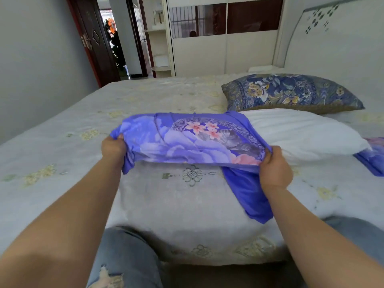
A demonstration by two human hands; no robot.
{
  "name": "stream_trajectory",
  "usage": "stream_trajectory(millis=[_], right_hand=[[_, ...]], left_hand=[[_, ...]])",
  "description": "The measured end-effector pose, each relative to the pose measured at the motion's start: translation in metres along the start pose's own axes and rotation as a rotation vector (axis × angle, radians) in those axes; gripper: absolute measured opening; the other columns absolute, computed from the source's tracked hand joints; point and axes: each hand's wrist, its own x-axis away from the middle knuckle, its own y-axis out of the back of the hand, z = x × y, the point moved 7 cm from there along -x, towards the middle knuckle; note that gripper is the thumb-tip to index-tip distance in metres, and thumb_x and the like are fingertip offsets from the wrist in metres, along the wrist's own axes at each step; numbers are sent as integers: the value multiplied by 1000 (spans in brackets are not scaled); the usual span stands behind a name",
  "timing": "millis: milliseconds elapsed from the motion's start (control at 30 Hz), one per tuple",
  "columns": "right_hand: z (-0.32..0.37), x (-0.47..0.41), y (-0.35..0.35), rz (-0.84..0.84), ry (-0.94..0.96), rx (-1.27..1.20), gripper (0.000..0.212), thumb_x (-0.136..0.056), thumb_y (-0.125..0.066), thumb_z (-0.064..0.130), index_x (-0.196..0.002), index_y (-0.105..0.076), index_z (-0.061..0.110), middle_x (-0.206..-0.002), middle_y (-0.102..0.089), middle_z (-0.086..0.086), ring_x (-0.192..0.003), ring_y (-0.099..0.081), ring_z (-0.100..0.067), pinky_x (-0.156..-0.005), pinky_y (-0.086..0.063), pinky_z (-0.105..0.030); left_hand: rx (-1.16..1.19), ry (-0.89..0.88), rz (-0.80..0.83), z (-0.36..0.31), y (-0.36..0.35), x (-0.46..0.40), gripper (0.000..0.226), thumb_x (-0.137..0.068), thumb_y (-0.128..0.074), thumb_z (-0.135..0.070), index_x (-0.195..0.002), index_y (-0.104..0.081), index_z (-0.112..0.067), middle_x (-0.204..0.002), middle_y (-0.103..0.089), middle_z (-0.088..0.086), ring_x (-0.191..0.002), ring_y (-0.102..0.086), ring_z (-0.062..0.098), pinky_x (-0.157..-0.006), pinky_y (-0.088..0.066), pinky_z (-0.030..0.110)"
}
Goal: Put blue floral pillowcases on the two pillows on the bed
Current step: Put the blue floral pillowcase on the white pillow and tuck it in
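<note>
A blue floral pillowcase [187, 140] with pink blossoms is stretched between my hands above the bed [176, 204]. My left hand [113, 147] grips its left end. My right hand [275, 168] grips its right end, and a plain blue flap hangs down beside that wrist. The case's far edge overlaps the near end of a bare white pillow [301, 134] lying to the right. Behind it sits a second pillow [291, 92] in a darker blue and yellow floral cover. Another piece of blue floral cloth [372, 159] shows at the right edge.
The bed has a pale grey embroidered cover. A white headboard [332, 38] stands at the right. A wardrobe [218, 38] and shelves line the far wall, and an open dark door [93, 40] is at the back left. My knees press the bed's near edge.
</note>
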Motion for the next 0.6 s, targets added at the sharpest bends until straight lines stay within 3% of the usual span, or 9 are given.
stream_trajectory(millis=[100, 200, 267, 367, 433, 500, 533, 600], right_hand=[[23, 9, 6, -108, -43, 28, 35, -106, -46, 35, -114, -65, 6, -120, -57, -23, -108, -57, -48, -89, -48, -58], [65, 10, 22, -204, 73, 75, 28, -95, -61, 21, -120, -67, 10, -133, -53, -18, -120, -51, -47, -98, -41, -59], [90, -4, 26, -134, 119, 147, 40, -100, -58, 37, -129, -63, 11, -132, -60, -18, -121, -55, -45, -99, -40, -58], [101, -38, -7, 236, -22, 150, 75, -100, -42, 70, -127, -58, 2, -123, -66, -24, -117, -61, -46, -100, -43, -56], [111, -49, -28, 382, -41, -25, 69, -97, -51, 67, -112, -65, 1, -112, -70, -25, -109, -65, -45, -91, -49, -49], [118, -59, -26, 347, 4, -115, 48, -98, -57, 54, -95, -67, 7, -98, -70, -21, -100, -66, -44, -84, -49, -45], [116, -67, -17, 271, 19, -137, 42, -99, -56, 50, -95, -66, 9, -99, -69, -21, -100, -65, -44, -85, -49, -46], [103, -82, 16, 81, -1, -192, 39, -102, -53, 47, -106, -67, 11, -108, -71, -21, -103, -64, -44, -89, -50, -48]], left_hand=[[29, 167, 73, 57, -1, 19, 31, -99, -54, -18, -120, -74, -7, -93, -69, 13, -80, -62, 25, -69, -49, 31], [11, 233, 126, 66, 0, 21, 25, -101, -53, -20, -115, -73, -14, -80, -61, 10, -61, -52, 21, -55, -43, 26], [9, 264, 134, 62, -1, 19, 22, -102, -52, -22, -110, -71, -13, -76, -59, 10, -55, -50, 20, -52, -43, 25], [2, 222, 131, 56, -4, 16, 27, -102, -54, -22, -117, -72, -8, -87, -66, 14, -71, -60, 27, -65, -49, 31], [-16, 178, 115, 48, -2, 16, 32, -101, -56, -21, -121, -72, -3, -100, -70, 17, -87, -64, 30, -80, -51, 35], [13, 163, 108, 39, 5, 17, 30, -101, -56, -21, -121, -74, -9, -96, -71, 15, -83, -65, 29, -76, -52, 34], [19, 166, 96, 36, 11, 16, 30, -101, -56, -22, -121, -75, -11, -95, -71, 15, -81, -66, 30, -74, -52, 33], [-51, 150, 85, 30, 22, 10, 36, -99, -58, -23, -126, -71, -3, -110, -73, 21, -99, -69, 36, -88, -53, 37]])
